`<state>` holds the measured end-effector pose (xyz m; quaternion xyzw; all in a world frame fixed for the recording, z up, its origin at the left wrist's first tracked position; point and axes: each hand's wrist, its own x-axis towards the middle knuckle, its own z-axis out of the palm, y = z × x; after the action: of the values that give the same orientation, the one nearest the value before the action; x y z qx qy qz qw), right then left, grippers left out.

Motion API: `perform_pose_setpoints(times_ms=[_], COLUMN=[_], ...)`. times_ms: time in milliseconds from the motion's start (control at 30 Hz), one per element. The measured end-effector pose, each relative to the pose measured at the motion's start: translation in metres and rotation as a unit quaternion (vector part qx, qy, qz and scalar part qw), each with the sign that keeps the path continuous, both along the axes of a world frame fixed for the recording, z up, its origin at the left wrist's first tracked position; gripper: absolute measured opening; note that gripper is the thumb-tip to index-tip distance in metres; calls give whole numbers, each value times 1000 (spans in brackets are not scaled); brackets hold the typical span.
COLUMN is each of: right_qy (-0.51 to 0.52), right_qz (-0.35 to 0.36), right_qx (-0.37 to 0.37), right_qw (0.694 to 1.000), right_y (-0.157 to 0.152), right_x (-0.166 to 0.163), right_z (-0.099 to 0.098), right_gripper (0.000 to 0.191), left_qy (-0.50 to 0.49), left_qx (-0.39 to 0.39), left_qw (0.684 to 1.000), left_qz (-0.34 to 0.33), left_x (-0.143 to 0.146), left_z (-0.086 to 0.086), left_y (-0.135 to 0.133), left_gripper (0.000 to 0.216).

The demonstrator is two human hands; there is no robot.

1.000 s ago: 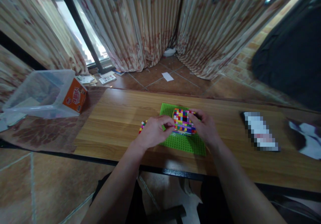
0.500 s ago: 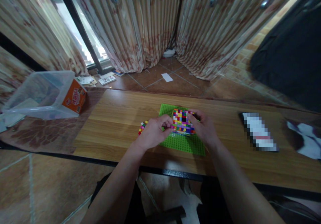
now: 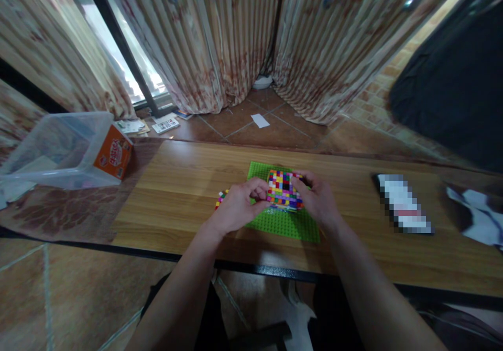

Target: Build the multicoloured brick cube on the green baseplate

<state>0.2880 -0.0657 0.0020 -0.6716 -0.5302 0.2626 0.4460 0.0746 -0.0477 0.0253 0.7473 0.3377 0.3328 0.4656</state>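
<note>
A block built of small multicoloured toy bricks (image 3: 281,196), with a dark gap in its top, is over a green studded baseplate (image 3: 291,229). My right hand (image 3: 318,199) grips the block's right side, its thumb on the top and its fingers around the far edge. At the left edge, my left hand (image 3: 238,204) has curled fingers and a thumb close to the block's lower left corner. Whatever is between those fingertips is too small or hidden to make out. Loose coloured bricks (image 3: 220,198) lie left of the baseplate, partly behind my left hand.
The wooden table (image 3: 157,199) has a dark front edge. A clear plastic bin (image 3: 51,175) with an orange label stands at the left. A phone-like object (image 3: 404,204), its screen blurred out, and crumpled paper (image 3: 477,209) lie on the right. Curtains (image 3: 220,42) hang beyond.
The small green and pink bricks seen at my left fingertips no longer show there. My left fingers stay by the block's left edge, and the right hand keeps its grip. The view shifts slightly.
</note>
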Motion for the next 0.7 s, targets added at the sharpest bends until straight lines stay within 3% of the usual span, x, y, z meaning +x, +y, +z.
perform_pose_setpoints(times_ms=[700], right_qy=[-19], right_qz=[-3], right_qx=[12], right_qw=[1000], right_y=[-1], right_x=[-3], right_z=[2], right_gripper=[38], left_qy=[-16], left_qx=[-12], left_qw=[1000], left_qz=[8], left_x=[2], left_z=[1], left_y=[2], left_gripper=[5])
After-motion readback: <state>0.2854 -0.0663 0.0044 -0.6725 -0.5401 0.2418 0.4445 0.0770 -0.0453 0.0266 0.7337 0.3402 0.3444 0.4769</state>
